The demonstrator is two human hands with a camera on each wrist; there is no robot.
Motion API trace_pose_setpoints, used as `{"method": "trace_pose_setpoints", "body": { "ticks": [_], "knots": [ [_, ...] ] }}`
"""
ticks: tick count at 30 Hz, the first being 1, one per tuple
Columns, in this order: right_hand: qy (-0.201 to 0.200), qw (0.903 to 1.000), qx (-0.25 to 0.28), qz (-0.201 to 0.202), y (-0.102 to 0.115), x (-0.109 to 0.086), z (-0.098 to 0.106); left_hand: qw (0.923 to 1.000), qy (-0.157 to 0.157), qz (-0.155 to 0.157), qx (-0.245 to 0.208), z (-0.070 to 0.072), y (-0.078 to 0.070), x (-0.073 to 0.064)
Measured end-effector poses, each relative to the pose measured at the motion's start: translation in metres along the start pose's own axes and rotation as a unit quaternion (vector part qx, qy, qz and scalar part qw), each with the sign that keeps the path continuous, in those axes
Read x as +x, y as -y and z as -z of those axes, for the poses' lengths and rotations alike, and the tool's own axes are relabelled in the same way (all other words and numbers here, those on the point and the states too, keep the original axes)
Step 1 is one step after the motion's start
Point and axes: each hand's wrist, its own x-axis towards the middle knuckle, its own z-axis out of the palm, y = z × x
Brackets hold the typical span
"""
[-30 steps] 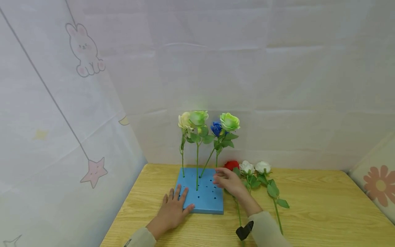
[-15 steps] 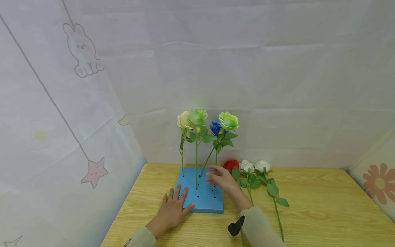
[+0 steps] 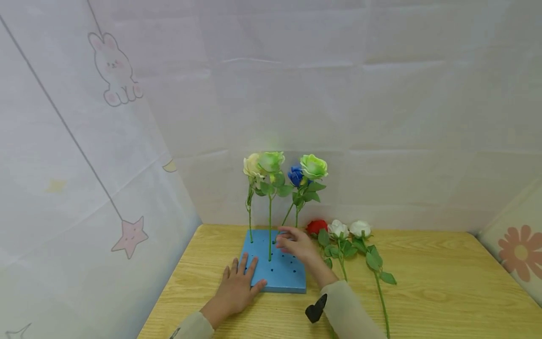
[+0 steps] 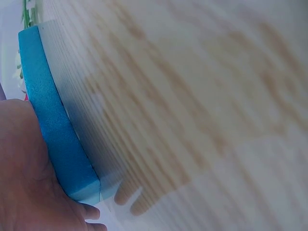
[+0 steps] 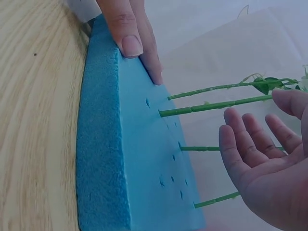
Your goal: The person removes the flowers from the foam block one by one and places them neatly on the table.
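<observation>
A blue foam block [image 3: 281,281] with several holes lies on the table. My left hand [image 3: 234,290] rests on its front left part, fingers spread; the right wrist view shows the thumb [image 5: 131,45] on the block's edge. Standing in the block are a cream rose [image 3: 251,165], two green roses [image 3: 271,161] and a blue rose [image 3: 295,176]; one stem leans. Over the block's right side hovers my right hand [image 3: 301,248], holding nothing. Its fingers [image 5: 247,137] are loosely bent beside the green stems [image 5: 216,105], and overlap some of them in the right wrist view.
Right of the block, a red rose [image 3: 316,227] and two white roses [image 3: 338,229] lie on the wooden table [image 3: 440,282], blooms toward the back. Behind the table hangs a pale cloth [image 3: 381,117]. A dark wrist device [image 3: 316,308] sits at the right sleeve.
My right hand has moved left across the block, toward the front green rose's stem. The left hand and the flowers have stayed in place.
</observation>
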Motion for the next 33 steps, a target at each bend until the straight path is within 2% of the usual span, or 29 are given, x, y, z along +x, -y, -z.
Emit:
{"method": "trace_pose_setpoints", "body": {
  "ticks": [7, 18, 21, 25, 33],
  "knots": [
    [0.010, 0.9999, 0.007, 0.010, -0.002, 0.002, -0.004, 1.0000, 0.005, 0.004, 0.002, 0.003, -0.002, -0.001],
    [0.022, 0.9996, 0.017, 0.009, -0.002, 0.008, -0.011, 0.9999, 0.009, 0.010, -0.001, 0.000, 0.001, 0.001],
    [0.020, 0.9997, 0.011, 0.011, 0.008, 0.004, -0.013, 0.9999, 0.011, 0.010, 0.000, -0.002, 0.002, 0.002],
    [0.016, 0.9999, 0.005, 0.006, 0.010, 0.004, -0.015, 0.9999, 0.009, 0.009, 0.003, -0.003, 0.003, 0.003],
    [0.002, 1.0000, 0.008, 0.003, -0.007, 0.017, -0.018, 1.0000, 0.003, 0.001, -0.002, -0.003, 0.002, 0.000]
  ]
}}
